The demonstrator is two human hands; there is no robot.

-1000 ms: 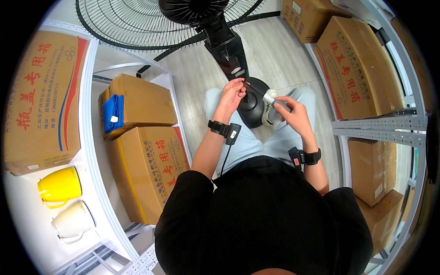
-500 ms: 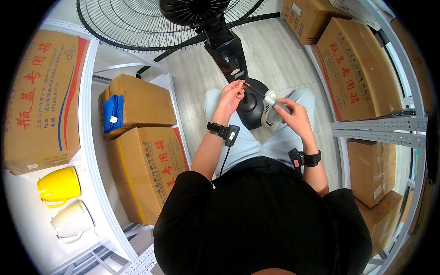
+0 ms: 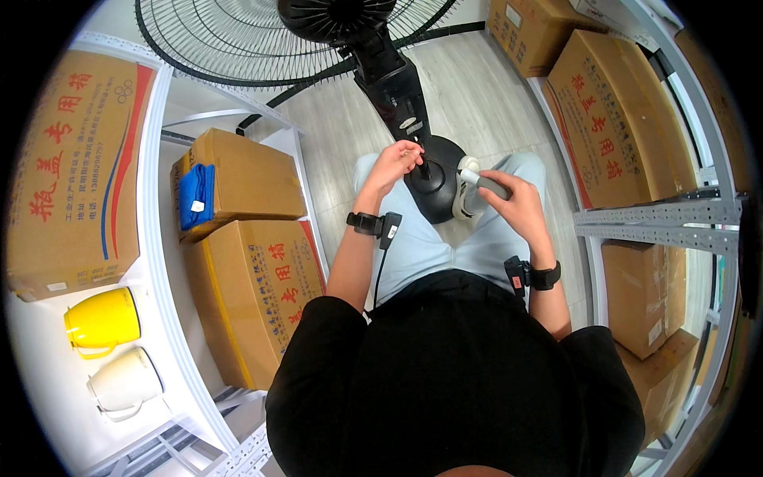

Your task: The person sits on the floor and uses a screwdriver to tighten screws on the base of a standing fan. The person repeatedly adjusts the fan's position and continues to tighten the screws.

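Note:
My right hand (image 3: 518,205) grips a slim handheld tool (image 3: 482,182) with a dark grey handle and a pale front end, shaped like a screwdriver. Its front end points up and left toward my other hand. My left hand (image 3: 397,163) is pinched shut near the bottom of the fan's black pole; whatever lies between its fingertips is too small to name. Below and between both hands is the round black base (image 3: 435,195) of a standing fan. The fan's pole (image 3: 400,95) leans up from it to the grille (image 3: 230,48).
Shelves flank me on both sides. On the left are cardboard boxes (image 3: 258,175), a folded blue cloth (image 3: 196,196), a yellow jug (image 3: 103,322) and a white jug (image 3: 127,384). More boxes (image 3: 616,127) stand on the right rack (image 3: 660,216). My shoe (image 3: 467,195) rests beside the fan base.
My left hand has shifted slightly left, away from the tool. A thin dark shaft seen between tool and left hand earlier no longer shows clearly. My right hand stays almost in place.

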